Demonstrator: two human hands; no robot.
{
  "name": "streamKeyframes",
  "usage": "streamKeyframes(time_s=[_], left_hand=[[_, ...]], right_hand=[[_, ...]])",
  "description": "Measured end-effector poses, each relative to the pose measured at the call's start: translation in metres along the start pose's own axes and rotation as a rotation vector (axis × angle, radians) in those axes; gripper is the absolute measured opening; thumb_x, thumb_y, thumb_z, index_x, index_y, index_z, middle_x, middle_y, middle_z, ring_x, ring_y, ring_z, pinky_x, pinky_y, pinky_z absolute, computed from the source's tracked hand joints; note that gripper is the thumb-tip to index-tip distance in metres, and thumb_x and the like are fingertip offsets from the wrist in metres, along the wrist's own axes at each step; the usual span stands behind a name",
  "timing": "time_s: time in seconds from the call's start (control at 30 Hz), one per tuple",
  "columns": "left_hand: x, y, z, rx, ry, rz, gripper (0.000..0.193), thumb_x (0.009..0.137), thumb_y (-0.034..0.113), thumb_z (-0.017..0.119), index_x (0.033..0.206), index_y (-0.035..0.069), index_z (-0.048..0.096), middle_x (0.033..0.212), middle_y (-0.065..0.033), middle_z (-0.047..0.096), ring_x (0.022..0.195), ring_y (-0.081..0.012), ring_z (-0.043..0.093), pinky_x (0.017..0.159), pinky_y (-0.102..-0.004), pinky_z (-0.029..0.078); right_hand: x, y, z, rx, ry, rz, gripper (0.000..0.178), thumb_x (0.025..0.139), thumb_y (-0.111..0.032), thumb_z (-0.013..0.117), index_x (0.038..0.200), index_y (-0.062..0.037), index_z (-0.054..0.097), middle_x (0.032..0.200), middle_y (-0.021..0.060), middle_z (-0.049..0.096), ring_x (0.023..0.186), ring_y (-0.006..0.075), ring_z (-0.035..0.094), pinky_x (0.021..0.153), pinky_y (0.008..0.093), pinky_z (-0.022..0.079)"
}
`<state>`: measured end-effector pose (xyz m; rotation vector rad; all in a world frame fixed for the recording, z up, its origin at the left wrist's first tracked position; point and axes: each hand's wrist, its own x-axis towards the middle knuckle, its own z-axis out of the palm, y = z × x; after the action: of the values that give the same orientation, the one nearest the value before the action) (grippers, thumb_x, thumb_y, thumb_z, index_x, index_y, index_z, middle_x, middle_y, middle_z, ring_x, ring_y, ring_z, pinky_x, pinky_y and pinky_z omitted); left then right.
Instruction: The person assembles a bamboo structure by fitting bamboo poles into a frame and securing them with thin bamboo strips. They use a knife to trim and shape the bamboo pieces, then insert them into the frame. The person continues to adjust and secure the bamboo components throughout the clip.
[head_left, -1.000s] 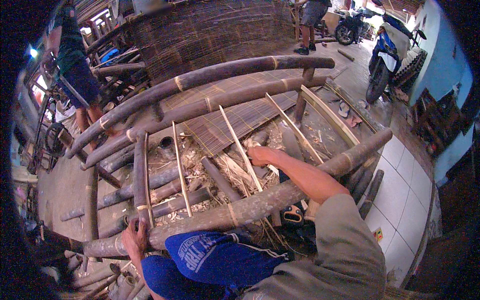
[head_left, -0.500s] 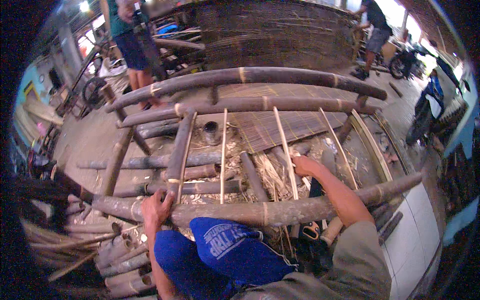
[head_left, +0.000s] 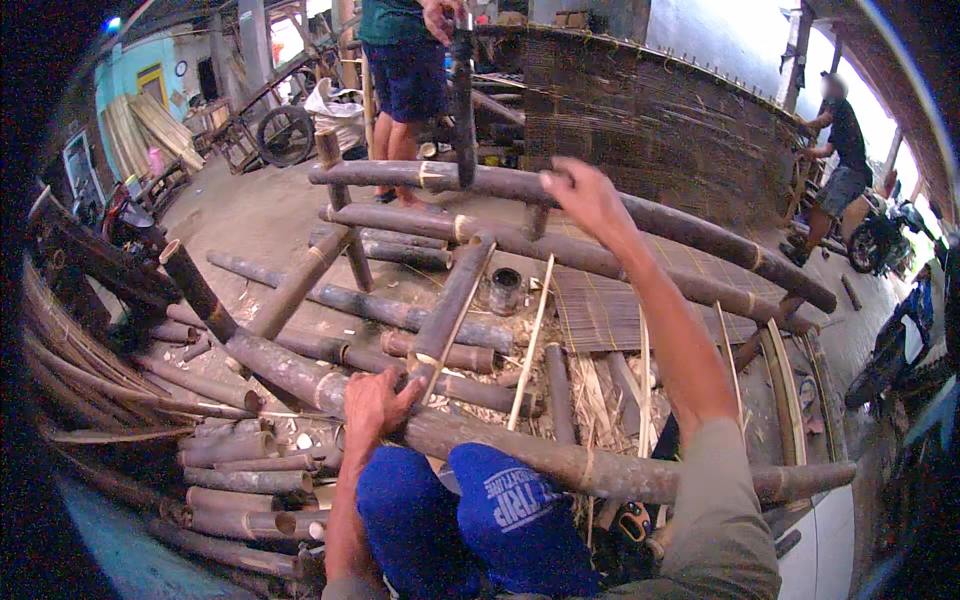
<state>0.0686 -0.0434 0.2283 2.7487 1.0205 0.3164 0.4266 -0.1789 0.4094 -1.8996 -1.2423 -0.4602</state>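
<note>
Right hand (head_left: 592, 200) quit the slat (head_left: 644, 380) behind the front pole (head_left: 540, 453) for the far rail (head_left: 690, 226), grip unclear; left hand (head_left: 376, 402) clasped the pole, slat seemingly unattended.

The floor (head_left: 240, 215) is bare concrete, turning to white tiles (head_left: 820, 530) toward its near right corner. The frame (head_left: 560, 458) stands across its middle. Loose poles (head_left: 360, 308), an upright can (head_left: 505, 290) and pale shavings (head_left: 600, 400) lie beneath it. A mat (head_left: 600, 310) spreads flat toward the far edge; offcuts (head_left: 245, 482) are heaped toward the near left corner. A motorbike (head_left: 905, 345) stands near the right edge.
</note>
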Motion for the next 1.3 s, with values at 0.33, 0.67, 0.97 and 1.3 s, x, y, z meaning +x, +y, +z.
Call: streamKeyframes(time_s=[0.33,0.67,0.97,1.3], left_hand=[[0.001,0.001,-0.004,-0.050,0.048,0.071,0.058,0.088,0.060,0.057,0.100,0.005,0.072,0.078,-0.0249,0.069,0.080,-0.0408,0.068,0.088,-0.0477,0.048],[0.004,0.003,-0.003,-0.100,0.049,0.094,0.057,0.086,0.059,0.062,0.105,0.006,0.071,0.084,-0.0252,0.070,0.083,-0.0411,0.067,0.084,-0.0480,0.049],[0.008,-0.010,0.018,-0.090,0.063,0.098,0.054,0.087,0.057,0.060,0.111,0.010,0.069,0.088,-0.0259,0.070,0.089,-0.0412,0.067,0.090,-0.0485,0.045],[0.003,-0.011,0.006,0.046,0.038,0.081,0.050,0.091,0.054,0.058,0.109,0.009,0.071,0.094,-0.0244,0.071,0.090,-0.0458,0.064,0.086,-0.0523,0.046]], right_hand=[[0.196,-0.069,0.113,0.044,0.369,0.113,0.081,0.080,-0.048,0.072,0.135,0.0062,0.047,0.128,0.0272,0.059,0.120,0.0372,0.058,0.102,0.0457,0.045],[0.219,-0.043,0.145,0.248,0.374,0.251,0.050,0.079,-0.036,0.071,0.101,0.0077,0.059,0.093,0.0233,0.068,0.087,0.0310,0.067,0.076,0.0453,0.053],[0.113,-0.054,0.070,0.397,0.089,0.204,0.050,0.077,-0.046,0.071,0.070,0.0028,0.066,0.069,0.0113,0.066,0.065,0.0207,0.066,0.064,0.0377,0.052],[-0.164,-0.114,-0.141,0.209,-0.115,0.138,0.049,0.086,-0.044,0.073,0.106,-0.0009,0.063,0.078,0.0012,0.057,0.073,0.0117,0.053,0.066,0.0301,0.044]])
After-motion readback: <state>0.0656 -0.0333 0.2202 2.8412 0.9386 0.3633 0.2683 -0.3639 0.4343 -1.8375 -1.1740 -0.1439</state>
